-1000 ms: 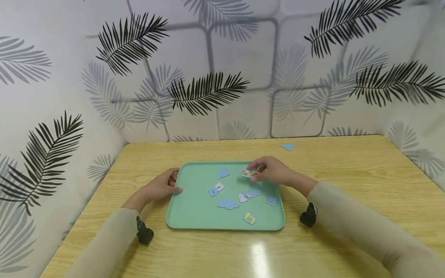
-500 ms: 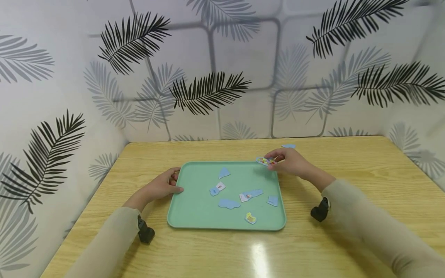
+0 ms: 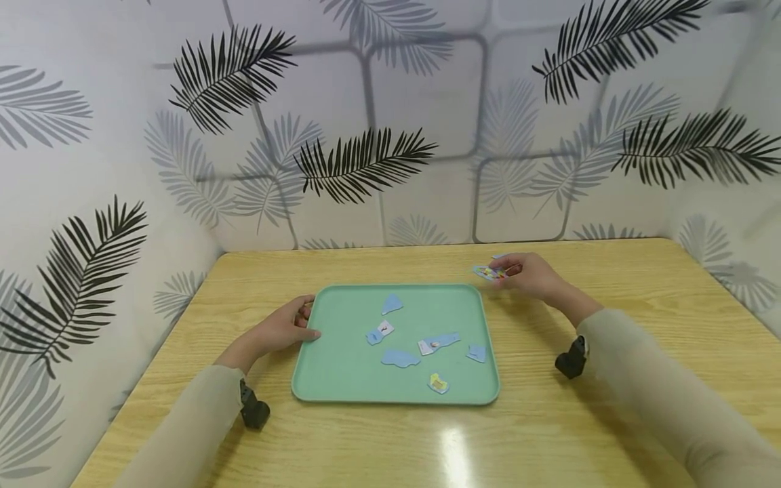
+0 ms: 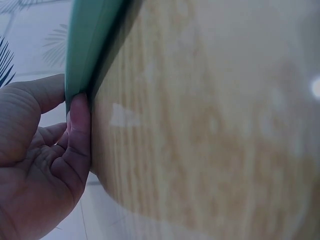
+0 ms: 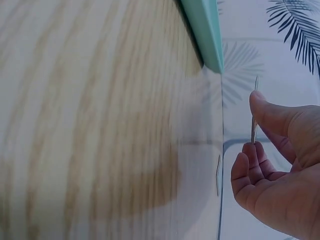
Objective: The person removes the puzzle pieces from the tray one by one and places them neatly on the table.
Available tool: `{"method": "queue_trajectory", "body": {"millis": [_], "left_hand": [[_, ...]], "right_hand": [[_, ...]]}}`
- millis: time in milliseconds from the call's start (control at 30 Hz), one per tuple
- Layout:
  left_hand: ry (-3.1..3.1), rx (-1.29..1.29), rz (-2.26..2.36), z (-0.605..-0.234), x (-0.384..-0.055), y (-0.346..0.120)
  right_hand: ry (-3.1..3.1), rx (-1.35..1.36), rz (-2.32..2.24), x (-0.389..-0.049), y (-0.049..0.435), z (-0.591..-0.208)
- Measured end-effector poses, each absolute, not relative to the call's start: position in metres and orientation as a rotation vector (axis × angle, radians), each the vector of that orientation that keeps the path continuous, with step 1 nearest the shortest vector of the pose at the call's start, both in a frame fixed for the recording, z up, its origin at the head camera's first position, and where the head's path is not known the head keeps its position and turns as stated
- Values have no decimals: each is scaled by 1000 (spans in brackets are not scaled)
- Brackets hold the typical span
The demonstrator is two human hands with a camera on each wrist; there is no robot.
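Note:
My left hand (image 3: 282, 328) grips the left rim of a mint-green tray (image 3: 342, 390), its thumb over the rim and fingers against the underside in the left wrist view. Past the tray's far right corner, my right hand (image 3: 532, 276) pinches a flat multicoloured puzzle piece (image 3: 485, 272) above the table. The right wrist view shows that piece (image 5: 254, 122) edge-on between thumb and fingers. On the tray lie several flat pieces, among them a plain blue one (image 3: 400, 358), a blue-and-white strip (image 3: 439, 343) and a yellow-patterned one (image 3: 437, 383).
A blue piece (image 3: 498, 256) lies on the wooden table (image 3: 366, 447) near its back edge, mostly hidden behind my right hand. A leaf-patterned wall (image 3: 427, 203) rises behind the table, and another stands along the left side.
My right hand has carried the multicoloured puzzle piece from above the tray to the right and away, past the far corner. The left hand and the tray stay in place.

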State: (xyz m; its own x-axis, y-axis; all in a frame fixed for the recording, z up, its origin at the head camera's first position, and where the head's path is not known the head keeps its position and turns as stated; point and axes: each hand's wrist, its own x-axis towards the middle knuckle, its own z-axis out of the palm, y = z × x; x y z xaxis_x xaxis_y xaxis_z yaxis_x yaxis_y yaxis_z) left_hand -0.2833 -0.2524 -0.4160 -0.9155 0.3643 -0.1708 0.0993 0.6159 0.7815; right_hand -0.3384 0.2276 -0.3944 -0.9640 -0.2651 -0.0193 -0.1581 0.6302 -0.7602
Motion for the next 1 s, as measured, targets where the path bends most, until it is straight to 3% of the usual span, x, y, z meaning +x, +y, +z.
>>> {"method": "queue_trajectory", "body": {"millis": [1000], "left_hand": [[2542, 357, 1181, -415, -282, -251]], "right_hand": [[2691, -347, -1221, -369, 266, -406]]}}
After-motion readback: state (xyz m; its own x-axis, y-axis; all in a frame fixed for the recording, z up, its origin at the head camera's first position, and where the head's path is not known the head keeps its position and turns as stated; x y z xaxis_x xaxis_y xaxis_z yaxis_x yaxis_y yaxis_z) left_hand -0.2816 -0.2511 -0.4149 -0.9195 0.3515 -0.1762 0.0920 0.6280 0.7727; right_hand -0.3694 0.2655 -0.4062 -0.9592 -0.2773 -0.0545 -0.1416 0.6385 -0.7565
